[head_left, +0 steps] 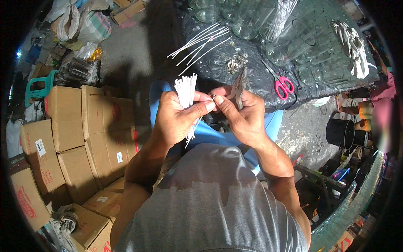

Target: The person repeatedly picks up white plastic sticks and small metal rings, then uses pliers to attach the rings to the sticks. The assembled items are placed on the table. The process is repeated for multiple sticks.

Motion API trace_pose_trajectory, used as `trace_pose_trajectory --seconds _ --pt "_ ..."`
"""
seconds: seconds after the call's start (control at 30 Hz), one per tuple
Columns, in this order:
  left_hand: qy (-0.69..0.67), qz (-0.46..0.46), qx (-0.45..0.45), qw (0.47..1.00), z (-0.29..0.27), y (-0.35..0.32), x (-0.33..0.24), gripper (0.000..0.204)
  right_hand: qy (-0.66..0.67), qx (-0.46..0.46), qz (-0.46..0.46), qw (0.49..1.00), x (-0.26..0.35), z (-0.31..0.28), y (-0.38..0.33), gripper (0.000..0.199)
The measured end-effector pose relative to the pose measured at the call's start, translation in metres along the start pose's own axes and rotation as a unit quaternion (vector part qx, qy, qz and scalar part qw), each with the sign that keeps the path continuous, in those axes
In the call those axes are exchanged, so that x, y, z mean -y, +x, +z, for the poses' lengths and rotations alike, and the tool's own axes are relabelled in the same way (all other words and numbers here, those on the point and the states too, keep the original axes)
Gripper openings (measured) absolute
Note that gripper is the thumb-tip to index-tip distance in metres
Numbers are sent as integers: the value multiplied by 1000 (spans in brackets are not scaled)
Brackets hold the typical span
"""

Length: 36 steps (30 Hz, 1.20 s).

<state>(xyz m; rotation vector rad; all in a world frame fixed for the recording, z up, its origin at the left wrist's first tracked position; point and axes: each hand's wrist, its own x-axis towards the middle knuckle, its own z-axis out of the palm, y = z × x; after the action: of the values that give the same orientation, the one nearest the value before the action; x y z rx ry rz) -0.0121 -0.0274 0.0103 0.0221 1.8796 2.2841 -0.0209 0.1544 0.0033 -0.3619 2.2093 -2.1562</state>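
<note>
My left hand (178, 115) grips a bundle of thin white wicks (186, 90) that stick up above the fist and hang out below it. My right hand (239, 113) holds pliers (238, 86) against the palm, while its thumb and forefinger meet my left thumb at a tiny metal piece (213, 97). Both hands are close together over my lap, near the edge of a dark plastic-covered table (218, 67). Loose white wicks (201, 42) and a small heap of metal rings (236, 62) lie on that table just beyond my hands.
Red-handled scissors (282, 84) lie on the table to the right. Several clear glass jars (294, 38) crowd the far side, with a striped cloth (352, 46) on top. Stacked cardboard boxes (79, 134) stand at my left. A black bucket (341, 132) and another person (373, 109) are at the right.
</note>
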Motion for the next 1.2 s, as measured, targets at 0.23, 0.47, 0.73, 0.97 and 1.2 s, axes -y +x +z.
trace_pose_trajectory --seconds 0.23,0.47,0.73,0.97,1.2 --pt "-36 -23 -14 999 1 1 0 10 1 -8 -13 1000 -4 1 1 13" --pt "-49 -31 -8 998 1 1 1 11 -34 -23 -66 997 -5 2 0 15" --pt "-50 -39 -5 998 4 2 -1 12 40 -24 -20 999 -8 4 0 15" --pt "-57 -32 2 998 3 1 1 12 17 -15 -37 999 -8 3 0 13" --pt "-94 -77 17 992 -4 1 -5 12 -64 12 -99 993 -7 -1 3 15"
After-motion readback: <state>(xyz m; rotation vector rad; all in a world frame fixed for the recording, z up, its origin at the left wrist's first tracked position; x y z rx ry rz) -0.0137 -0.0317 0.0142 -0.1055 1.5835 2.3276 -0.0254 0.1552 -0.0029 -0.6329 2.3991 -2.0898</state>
